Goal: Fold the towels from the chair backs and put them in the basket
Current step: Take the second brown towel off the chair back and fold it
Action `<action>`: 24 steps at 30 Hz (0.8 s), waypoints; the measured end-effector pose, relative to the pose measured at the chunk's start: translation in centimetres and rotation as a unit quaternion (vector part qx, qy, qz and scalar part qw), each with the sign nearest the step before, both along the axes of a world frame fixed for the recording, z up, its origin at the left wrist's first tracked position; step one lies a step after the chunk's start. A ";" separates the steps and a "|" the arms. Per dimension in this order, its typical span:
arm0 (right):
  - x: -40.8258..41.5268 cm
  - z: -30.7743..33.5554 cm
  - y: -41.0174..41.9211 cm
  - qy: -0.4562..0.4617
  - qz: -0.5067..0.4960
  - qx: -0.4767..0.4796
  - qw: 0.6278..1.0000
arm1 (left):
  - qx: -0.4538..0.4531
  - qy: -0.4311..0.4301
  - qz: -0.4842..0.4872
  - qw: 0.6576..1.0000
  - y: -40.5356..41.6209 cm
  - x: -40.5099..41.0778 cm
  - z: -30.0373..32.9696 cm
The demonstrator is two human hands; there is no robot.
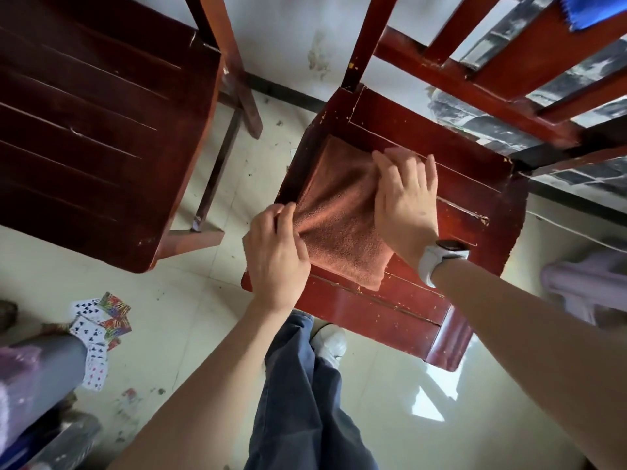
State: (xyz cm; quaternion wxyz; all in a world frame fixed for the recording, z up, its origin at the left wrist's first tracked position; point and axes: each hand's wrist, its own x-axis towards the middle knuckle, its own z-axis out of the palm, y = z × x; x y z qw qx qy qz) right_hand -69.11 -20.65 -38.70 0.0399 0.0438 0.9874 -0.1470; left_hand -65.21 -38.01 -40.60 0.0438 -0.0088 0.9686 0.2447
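An orange-brown towel lies folded on the seat of the red wooden chair in front of me. My left hand pinches the towel's left edge near the seat's left rail. My right hand, with a white watch on its wrist, presses flat on the towel's right side with straight fingers. A blue cloth hangs on the chair back at the top right corner. No basket is in view.
A second dark red chair stands to the left. Playing cards lie scattered on the tiled floor at lower left. Another person's leg is at the left edge, and a pale shoe at the right.
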 end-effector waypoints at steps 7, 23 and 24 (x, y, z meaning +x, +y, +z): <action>5.6 -3.3 -0.8 -0.113 0.119 0.137 0.977 | -0.087 -0.092 -0.298 0.946 0.7 -1.3 -3.2; 13.4 -3.3 3.9 -0.144 0.300 0.209 0.920 | -0.190 -0.145 -0.322 0.916 0.2 -1.7 -3.3; 13.3 -3.0 3.8 -0.147 0.286 0.203 0.925 | -0.186 -0.150 -0.320 0.917 0.4 -1.8 -3.0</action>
